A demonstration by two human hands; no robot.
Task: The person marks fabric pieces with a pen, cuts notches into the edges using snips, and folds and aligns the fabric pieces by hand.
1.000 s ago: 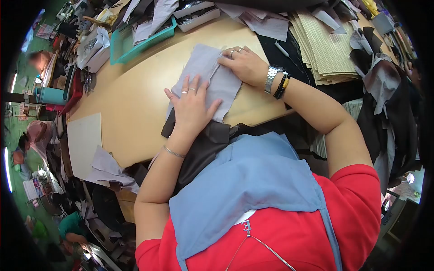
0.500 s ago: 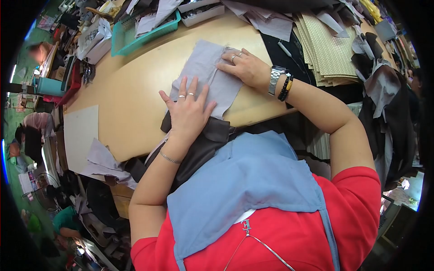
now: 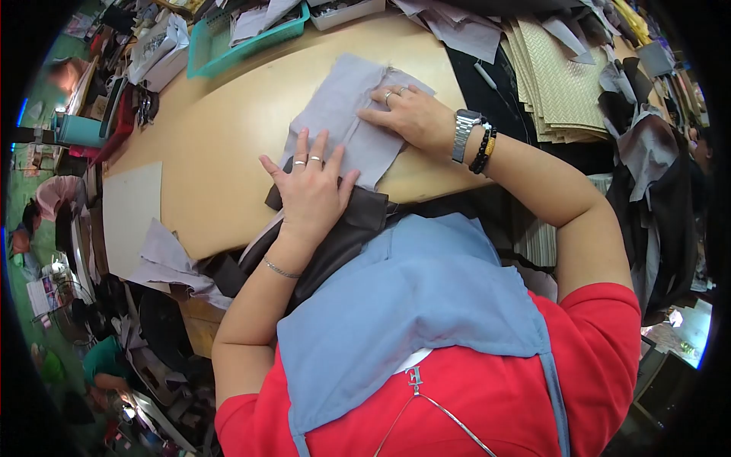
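Note:
A piece of pale grey fabric (image 3: 329, 103) with frayed edges lies on the table, creased along a line between my hands. My left hand (image 3: 314, 189) rests on its lower left part, fingers spread and open. On the upper right part lies my right hand (image 3: 415, 120), its fingers bent down onto the cloth and its thumb apart; I see no cloth pinched between them. Under my left hand and wrist, dark brown material (image 3: 358, 217) hangs over the table's front edge toward my lap. It partly hides beneath the grey fabric.
The wooden table (image 3: 221, 152) curves around in front. A teal basket (image 3: 199, 57) stands at the back left. Woven tan sheets (image 3: 560, 76) are stacked at the right, beside a white-handled tool (image 3: 485, 75). A pale board (image 3: 131, 221) and grey scraps (image 3: 171, 259) lie at the left.
The view has shifted slightly. The fabric's upper right corner now reaches farther right beyond my right fingers. Both hands stay on the cloth in nearly the same poses.

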